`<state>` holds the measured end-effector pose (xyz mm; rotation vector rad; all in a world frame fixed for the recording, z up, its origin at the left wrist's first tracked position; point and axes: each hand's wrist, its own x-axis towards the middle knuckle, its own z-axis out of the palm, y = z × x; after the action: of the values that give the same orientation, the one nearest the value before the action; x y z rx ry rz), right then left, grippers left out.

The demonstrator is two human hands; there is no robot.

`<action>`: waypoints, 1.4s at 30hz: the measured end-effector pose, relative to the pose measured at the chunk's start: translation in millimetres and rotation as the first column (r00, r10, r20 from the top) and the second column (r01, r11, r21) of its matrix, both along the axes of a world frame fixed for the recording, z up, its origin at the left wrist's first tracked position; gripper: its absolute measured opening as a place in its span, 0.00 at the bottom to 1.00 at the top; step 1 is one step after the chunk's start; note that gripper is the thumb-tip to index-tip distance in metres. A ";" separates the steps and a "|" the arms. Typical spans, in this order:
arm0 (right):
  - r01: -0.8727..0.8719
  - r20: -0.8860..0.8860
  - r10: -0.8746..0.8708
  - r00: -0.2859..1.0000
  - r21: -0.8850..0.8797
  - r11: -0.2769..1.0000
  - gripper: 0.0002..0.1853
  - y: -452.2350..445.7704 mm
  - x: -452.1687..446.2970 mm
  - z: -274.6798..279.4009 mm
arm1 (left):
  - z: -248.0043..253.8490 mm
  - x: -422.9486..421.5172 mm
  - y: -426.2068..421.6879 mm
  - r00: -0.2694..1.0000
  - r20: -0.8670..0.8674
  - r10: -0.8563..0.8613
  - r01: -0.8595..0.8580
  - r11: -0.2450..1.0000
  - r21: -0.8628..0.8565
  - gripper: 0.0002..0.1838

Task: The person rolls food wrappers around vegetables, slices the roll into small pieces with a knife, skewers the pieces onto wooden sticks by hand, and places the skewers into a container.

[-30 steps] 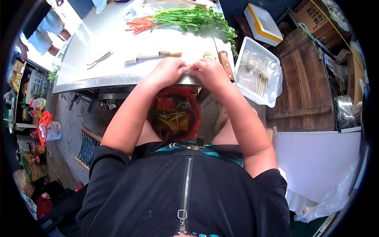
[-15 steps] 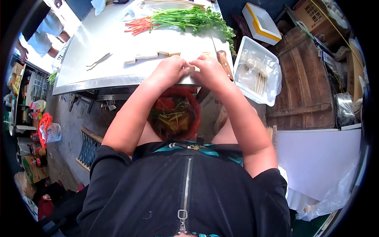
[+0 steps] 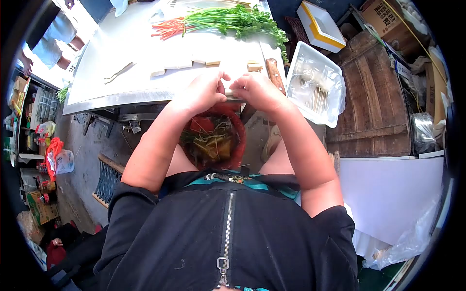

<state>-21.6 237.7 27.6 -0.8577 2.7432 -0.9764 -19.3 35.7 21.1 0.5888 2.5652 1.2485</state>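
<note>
At the near edge of the white table, my left hand [image 3: 205, 92] has its index finger and thumb apart, with nothing visible between them. My right hand [image 3: 255, 88] faces it, fingers curled and pinched at a small pale strip [image 3: 232, 93], mostly hidden by the fingers. Beyond my hands lie several pale cut strips [image 3: 178, 64], and a short stack of pale yellowish pieces [image 3: 254, 67] is just above my right hand. A knife's wooden handle [image 3: 274, 75] rests right of that hand.
Leafy greens with reddish stems [image 3: 223, 22] cross the table's far side. A thin forked stem [image 3: 119, 72] lies left. Right of the table, a white plastic tray [image 3: 294, 68] holds bagged skewers. A red bucket [image 3: 238, 154] of scraps stands below. Another person's hand [image 3: 27, 67] shows far left.
My hands have drawn slightly apart, and my left hand's index finger and thumb have spread. The pale stack above my right hand shows more clearly. The view has shifted slightly.
</note>
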 end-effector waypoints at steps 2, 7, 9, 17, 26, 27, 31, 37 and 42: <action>0.017 0.062 -0.018 0.998 0.024 1.000 0.10 -0.4 -3.0 0.1 | 1.7 3.9 3.7 1.000 -0.011 0.021 -0.021 1.000 -0.001 0.18; -0.011 -0.041 0.013 0.999 0.044 0.999 0.11 1.3 -6.5 -6.9 | -6.3 5.8 10.7 0.986 -0.137 0.097 -0.103 0.994 -0.036 0.14; -0.014 -0.070 0.018 0.997 0.057 0.998 0.13 2.9 -4.1 -7.5 | -5.9 4.1 13.2 0.974 -0.211 0.087 -0.111 0.988 -0.106 0.10; 0.031 -0.213 -0.029 0.977 0.009 0.999 0.08 2.7 -11.2 -9.9 | -13.3 -13.7 8.0 0.966 -0.257 -0.018 -0.036 0.978 -0.203 0.13; 0.057 -0.491 -0.015 0.871 0.070 0.996 0.04 -3.1 -25.9 -19.0 | -7.6 -14.8 9.5 0.970 -0.235 0.053 -0.087 0.987 -0.136 0.12; 0.056 -0.493 -0.013 0.870 0.072 0.996 0.04 -3.1 -25.4 -16.9 | -11.4 -17.2 10.3 0.950 -0.307 0.062 -0.109 0.984 -0.139 0.11; 0.012 -0.606 0.085 0.791 0.155 0.988 0.09 -6.6 -20.6 -14.2 | -11.4 -22.2 10.2 0.962 -0.265 0.064 -0.122 0.971 -0.207 0.11; 0.120 -0.553 0.157 0.818 0.432 0.894 0.15 -19.6 -36.7 -16.4 | -22.5 -20.0 4.8 0.923 -0.315 0.222 -0.250 0.967 -0.052 0.18; 0.124 -0.432 -0.142 0.891 -0.069 0.990 0.13 -18.5 -34.9 -24.2 | -8.3 -6.0 5.0 0.880 0.395 0.264 -0.426 0.806 0.411 0.20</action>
<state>-56.5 219.2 3.4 -1.0155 3.2073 -0.9625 -25.3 40.6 12.8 -0.0387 2.1370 1.9644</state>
